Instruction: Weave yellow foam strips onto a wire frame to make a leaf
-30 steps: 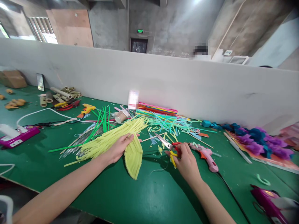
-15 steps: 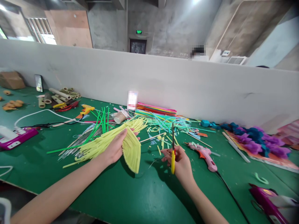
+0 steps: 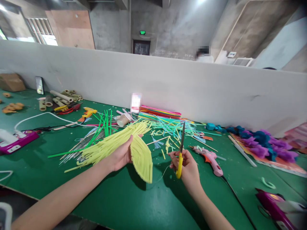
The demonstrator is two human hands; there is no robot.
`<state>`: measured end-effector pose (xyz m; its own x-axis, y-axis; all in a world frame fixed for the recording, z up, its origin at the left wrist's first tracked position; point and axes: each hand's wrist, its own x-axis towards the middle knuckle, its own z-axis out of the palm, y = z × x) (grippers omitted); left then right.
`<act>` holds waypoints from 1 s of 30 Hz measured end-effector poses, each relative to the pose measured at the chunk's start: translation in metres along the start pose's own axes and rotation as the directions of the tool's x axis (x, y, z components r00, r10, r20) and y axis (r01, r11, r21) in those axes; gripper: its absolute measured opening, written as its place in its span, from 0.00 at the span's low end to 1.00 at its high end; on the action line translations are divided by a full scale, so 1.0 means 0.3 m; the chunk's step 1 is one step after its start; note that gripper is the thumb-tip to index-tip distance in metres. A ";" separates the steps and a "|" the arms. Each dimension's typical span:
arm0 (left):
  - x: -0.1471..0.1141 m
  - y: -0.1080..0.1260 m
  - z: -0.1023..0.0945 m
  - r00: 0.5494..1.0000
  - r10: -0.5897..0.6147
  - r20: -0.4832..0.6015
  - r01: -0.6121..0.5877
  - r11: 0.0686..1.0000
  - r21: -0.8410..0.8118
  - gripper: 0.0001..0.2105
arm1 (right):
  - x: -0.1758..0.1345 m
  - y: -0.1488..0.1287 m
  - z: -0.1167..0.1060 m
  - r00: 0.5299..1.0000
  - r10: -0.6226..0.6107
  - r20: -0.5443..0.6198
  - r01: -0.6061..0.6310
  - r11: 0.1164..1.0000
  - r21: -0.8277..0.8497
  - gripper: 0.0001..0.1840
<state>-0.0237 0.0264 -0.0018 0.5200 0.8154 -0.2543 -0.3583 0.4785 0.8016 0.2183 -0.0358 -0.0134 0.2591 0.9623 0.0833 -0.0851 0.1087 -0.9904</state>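
Observation:
A leaf-shaped piece of yellow pipe cleaners point(image 3: 142, 159) is held by its upper left edge in my left hand point(image 3: 122, 155), its pointed end hanging towards me. My right hand point(image 3: 187, 164) is closed round the yellow handles of a pair of scissors point(image 3: 180, 159), whose dark blades point up and away from the leaf. A thin pale thread or wire point(image 3: 164, 172) runs from the right fingers towards the leaf's tip; I cannot tell where it ends. Behind my left hand lies a bundle of loose yellow pipe cleaners point(image 3: 103, 145).
Coloured pipe cleaners point(image 3: 165, 123) lie heaped by the white partition point(image 3: 96, 76). A pink glue gun point(image 3: 211, 159) with its cord rests to the right, a yellow glue gun point(image 3: 89, 112) at the left. Purple power strips point(image 3: 22, 140) sit at both sides. Purple and blue fluffy pieces point(image 3: 261, 143) lie far right.
The leaf piece has shifted right and towards me, turning its broad face more to view. My right hand and the scissors have moved slightly right, and the blades lean a little more to the right.

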 end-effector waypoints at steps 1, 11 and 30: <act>-0.002 -0.002 0.000 1.000 -0.010 -0.010 0.011 0.999 0.034 0.26 | 0.001 0.002 0.002 1.000 -0.009 -0.006 0.009 1.000 -0.007 0.23; 0.011 -0.023 -0.009 0.997 0.068 0.019 -0.070 0.993 0.093 0.15 | 0.031 0.027 -0.033 0.990 -0.127 -0.055 0.117 0.981 -0.156 0.23; 0.039 -0.003 -0.026 0.950 0.291 -0.115 -0.289 0.957 0.036 0.10 | -0.016 0.017 -0.029 0.856 -0.421 0.299 0.497 0.513 -0.700 0.27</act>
<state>-0.0234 0.0380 -0.0097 0.3008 0.9511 -0.0704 -0.4650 0.2107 0.8598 0.2249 -0.0419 -0.0198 -0.0302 0.8530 0.5210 0.7582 0.3593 -0.5441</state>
